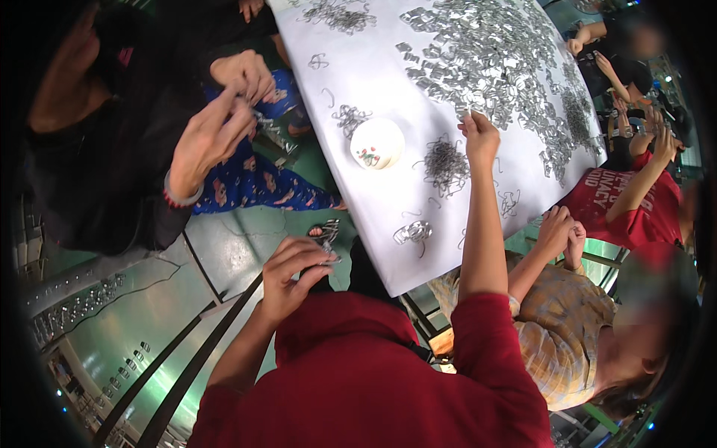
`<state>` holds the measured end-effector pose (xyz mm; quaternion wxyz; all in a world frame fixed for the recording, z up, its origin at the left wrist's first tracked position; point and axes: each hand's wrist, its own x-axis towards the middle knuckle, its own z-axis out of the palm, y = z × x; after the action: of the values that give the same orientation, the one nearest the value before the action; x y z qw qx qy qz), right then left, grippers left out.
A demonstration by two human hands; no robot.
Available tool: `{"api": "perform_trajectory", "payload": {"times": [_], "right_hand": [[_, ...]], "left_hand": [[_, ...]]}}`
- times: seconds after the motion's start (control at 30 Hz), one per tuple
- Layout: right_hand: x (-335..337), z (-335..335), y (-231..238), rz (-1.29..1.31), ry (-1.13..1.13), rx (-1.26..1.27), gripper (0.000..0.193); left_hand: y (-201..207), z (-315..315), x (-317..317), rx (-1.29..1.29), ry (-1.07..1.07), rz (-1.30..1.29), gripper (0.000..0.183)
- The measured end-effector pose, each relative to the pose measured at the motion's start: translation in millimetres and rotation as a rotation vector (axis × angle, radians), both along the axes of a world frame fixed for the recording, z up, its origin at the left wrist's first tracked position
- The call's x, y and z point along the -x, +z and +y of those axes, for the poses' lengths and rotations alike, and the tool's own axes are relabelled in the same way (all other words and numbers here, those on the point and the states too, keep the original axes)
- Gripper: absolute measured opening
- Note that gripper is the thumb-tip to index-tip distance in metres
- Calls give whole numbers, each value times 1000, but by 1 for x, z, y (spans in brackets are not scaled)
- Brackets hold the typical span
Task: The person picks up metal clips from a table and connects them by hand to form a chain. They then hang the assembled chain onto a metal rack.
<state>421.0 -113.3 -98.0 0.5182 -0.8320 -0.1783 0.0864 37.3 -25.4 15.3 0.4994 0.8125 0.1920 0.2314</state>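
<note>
The person's left hand (290, 275) is off the table's near left edge, its thumb and fingers clamped on a small, shiny silver metal piece (331, 258). The right hand (482, 138) reaches over the white-covered table (388, 246), its thumb and fingertips close together at the near edge of a broad heap of small, bent silver metal clips (485, 63); whether it grips one I cannot tell, as the fingertips are small and blurred here.

Just left of the right forearm lies a dark tangle of thin, curved wire pieces (446, 163). Farther left, near the table's left edge, stands a round white tub (387, 134), with a smaller wire pile (348, 118) just beyond it. A little cluster of silver clips (413, 233) lies toward the near corner. At the left, a co-worker's hands (216, 134) are close together, off the table.
</note>
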Motion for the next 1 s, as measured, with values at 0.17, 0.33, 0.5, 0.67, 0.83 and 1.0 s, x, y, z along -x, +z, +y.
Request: {"api": "perform_trajectory", "payload": {"times": [0.17, 0.33, 0.5, 0.67, 0.83, 1.0], "right_hand": [[173, -15, 125, 145, 390, -112, 22], [251, -19, 149, 198, 517, -56, 16], [270, -18, 160, 63, 511, -42, 16], [278, -19, 169, -96, 510, -20, 17], [282, -16, 169, -47, 531, 9, 18], [276, -16, 162, -49, 554, -5, 18]], "left_hand": [[-5, 12, 3, -32, -62, 13, 22], [-9, 22, 8, -67, -119, -101, 21], [-4, 29, 16, -79, -151, -123, 19], [-3, 33, 23, -44, -184, -92, 19], [-9, 32, 26, -2, -154, -116, 18], [-14, 30, 22, -17, -134, -94, 18]]}}
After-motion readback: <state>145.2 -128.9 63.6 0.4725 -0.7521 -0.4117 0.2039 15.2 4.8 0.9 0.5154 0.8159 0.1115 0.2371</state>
